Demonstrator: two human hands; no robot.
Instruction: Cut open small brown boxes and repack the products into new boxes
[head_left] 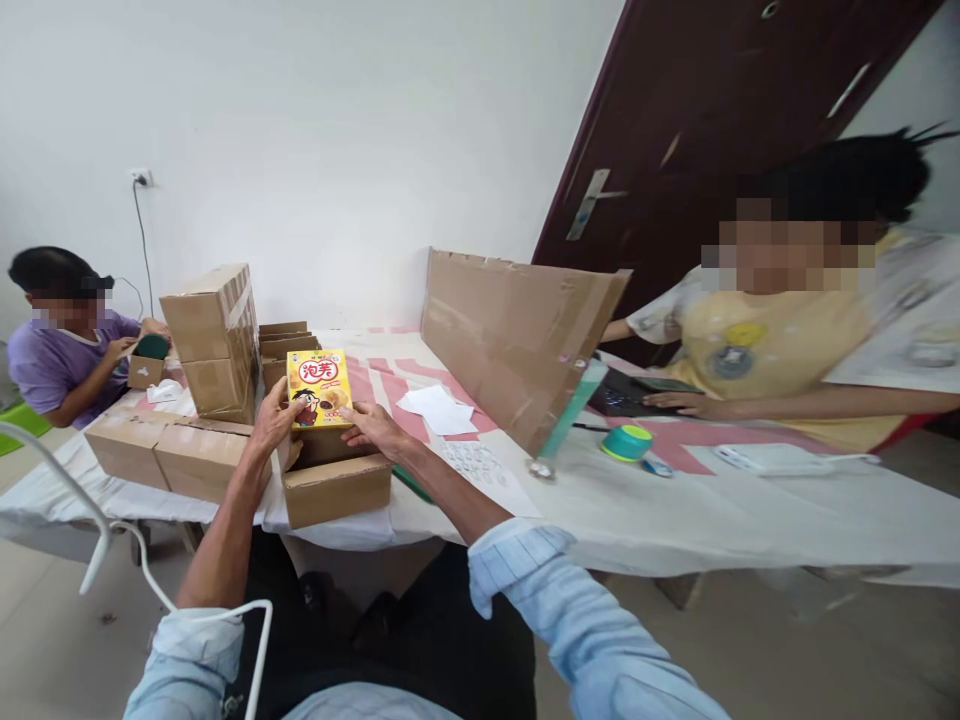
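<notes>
Between my two hands is a yellow snack box [324,385] with red lettering and a cartoon figure on its front. My left hand [274,415] grips its left side, fingers closed against the edge. At the lower right corner, my right hand [376,428] holds it with bent fingers. The yellow box is above an open cardboard carton [337,492], whose near flap faces me. What lies inside the carton is mostly hidden by the yellow box and my hands.
Taped cartons [210,340] stand stacked at left, with low cartons [161,450] before them. A cardboard panel [517,340] stands upright on the table. White papers [439,408] and a green tape roll [627,442] lie nearby. One person [75,350] sits left, another [765,340] right.
</notes>
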